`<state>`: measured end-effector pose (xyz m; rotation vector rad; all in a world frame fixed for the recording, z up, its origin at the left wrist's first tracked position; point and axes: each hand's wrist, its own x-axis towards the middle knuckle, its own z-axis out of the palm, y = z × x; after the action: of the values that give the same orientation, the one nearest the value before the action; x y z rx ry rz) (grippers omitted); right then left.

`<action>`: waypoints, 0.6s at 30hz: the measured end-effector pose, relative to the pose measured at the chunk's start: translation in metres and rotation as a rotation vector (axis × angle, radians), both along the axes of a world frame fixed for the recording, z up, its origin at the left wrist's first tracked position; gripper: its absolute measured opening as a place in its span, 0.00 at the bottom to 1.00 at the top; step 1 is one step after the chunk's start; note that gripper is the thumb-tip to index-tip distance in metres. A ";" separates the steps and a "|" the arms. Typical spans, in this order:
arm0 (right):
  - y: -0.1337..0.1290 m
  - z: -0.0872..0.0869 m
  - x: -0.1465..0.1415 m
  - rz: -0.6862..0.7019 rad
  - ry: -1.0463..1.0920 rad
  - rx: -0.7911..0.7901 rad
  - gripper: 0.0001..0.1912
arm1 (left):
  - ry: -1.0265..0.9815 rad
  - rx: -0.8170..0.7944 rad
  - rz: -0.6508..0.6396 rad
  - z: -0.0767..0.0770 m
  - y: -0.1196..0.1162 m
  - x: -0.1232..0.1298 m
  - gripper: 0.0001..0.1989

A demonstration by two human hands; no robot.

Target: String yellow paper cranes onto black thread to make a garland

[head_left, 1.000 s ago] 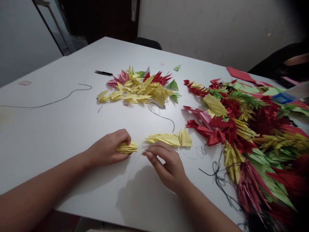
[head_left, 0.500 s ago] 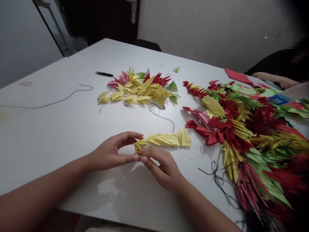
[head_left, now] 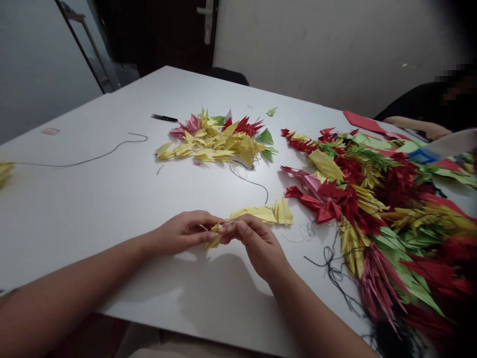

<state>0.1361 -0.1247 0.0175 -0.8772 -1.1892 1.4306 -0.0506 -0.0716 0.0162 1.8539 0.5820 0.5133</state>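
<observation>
A small yellow folded-paper piece [head_left: 212, 242] is between my two hands, just above the white table. My left hand [head_left: 182, 231] grips it between thumb and fingers from the left. From the right, my right hand [head_left: 261, 243] has its thumb and fingertips pinched at the same piece and covers part of it. Right behind my fingers lies a row of yellow folded papers [head_left: 261, 214], partly hidden by my right hand. At its right end, a few yellow pieces [head_left: 284, 212] stand upright.
Farther back lies a pile of mostly yellow paper cranes [head_left: 208, 141], beside small black scissors [head_left: 164, 118]. Strung red, yellow and green folded paper [head_left: 350, 194] with black thread [head_left: 331, 268] fills the right side. A co-worker's forearm [head_left: 417, 127] rests at the far right.
My right hand has shifted and its fingertips now sit higher against the yellow piece, which is tilted differently. The view has moved slightly, bringing some yellow paper in at the left edge.
</observation>
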 end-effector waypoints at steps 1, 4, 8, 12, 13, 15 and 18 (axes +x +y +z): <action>0.001 0.001 0.001 -0.041 0.021 -0.028 0.13 | 0.021 0.045 0.027 -0.001 0.000 0.000 0.13; 0.004 0.003 0.006 -0.132 0.092 -0.099 0.12 | 0.054 0.171 0.021 -0.001 0.001 -0.001 0.13; 0.009 0.005 0.010 -0.191 0.107 -0.172 0.12 | 0.053 0.334 -0.006 -0.001 0.002 -0.003 0.14; 0.015 0.005 0.018 -0.285 0.132 -0.231 0.12 | 0.036 0.556 0.062 -0.001 0.004 -0.010 0.16; 0.016 0.005 0.021 -0.304 0.149 -0.236 0.13 | 0.012 0.596 0.091 -0.001 0.005 -0.011 0.15; 0.018 0.006 0.026 -0.329 0.195 -0.238 0.13 | -0.032 0.633 0.174 0.001 0.005 -0.014 0.14; 0.018 0.009 0.031 -0.300 0.229 -0.247 0.13 | -0.085 0.527 0.327 0.003 0.004 -0.015 0.12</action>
<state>0.1674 -0.1067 0.0268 -0.9847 -0.6868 1.4028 -0.0653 -0.0671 0.0190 2.2251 0.7482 1.0370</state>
